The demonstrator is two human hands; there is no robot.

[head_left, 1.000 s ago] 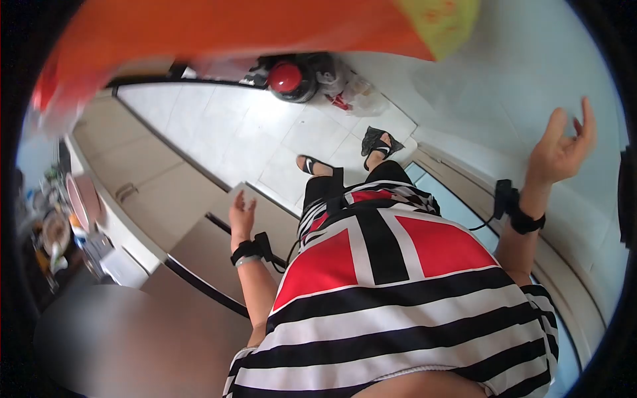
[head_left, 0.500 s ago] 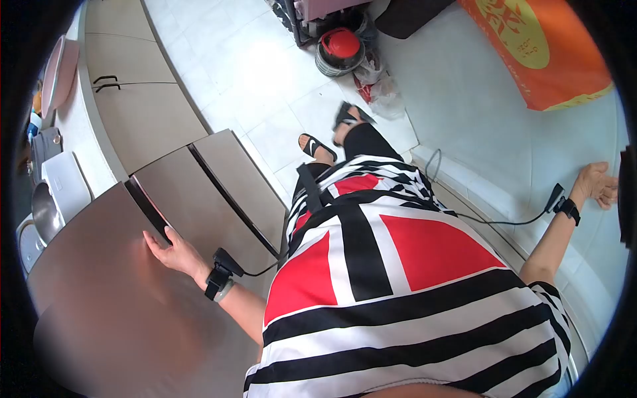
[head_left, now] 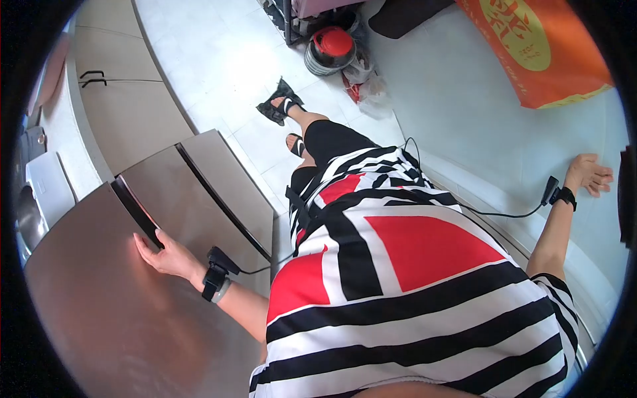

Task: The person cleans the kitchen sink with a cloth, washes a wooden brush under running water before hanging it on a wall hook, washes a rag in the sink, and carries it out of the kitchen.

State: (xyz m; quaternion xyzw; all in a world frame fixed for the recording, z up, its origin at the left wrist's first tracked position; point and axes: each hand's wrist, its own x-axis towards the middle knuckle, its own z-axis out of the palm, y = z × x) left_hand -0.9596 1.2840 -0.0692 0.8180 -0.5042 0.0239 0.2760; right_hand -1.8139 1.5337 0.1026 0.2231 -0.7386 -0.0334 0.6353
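Note:
My left hand [head_left: 166,255] lies flat against the brushed brown-grey door of a refrigerator [head_left: 99,285], fingers stretched apart, beside a dark recessed groove [head_left: 136,204] between two panels. It holds nothing. Off to the far right, my right hand [head_left: 588,176] is out in front of a pale smooth surface [head_left: 557,139], fingers loosely extended with nothing in them; whether it touches that surface I cannot tell. Both wrists wear black straps with cabled devices. Under or around one sandalled foot is a crumpled black thing [head_left: 267,113] on the floor.
A grey pot or bucket with a red lid [head_left: 333,43] stands on the white tiles near clear plastic bags [head_left: 373,93]. An orange bag [head_left: 517,53] is at upper right. Cabinets [head_left: 123,109] and a counter [head_left: 86,142] run along the left.
One foot has stepped forward and left across the tiles, with the black crumpled thing now showing at it. The view has shifted slightly. Both hands keep nearly the same places.

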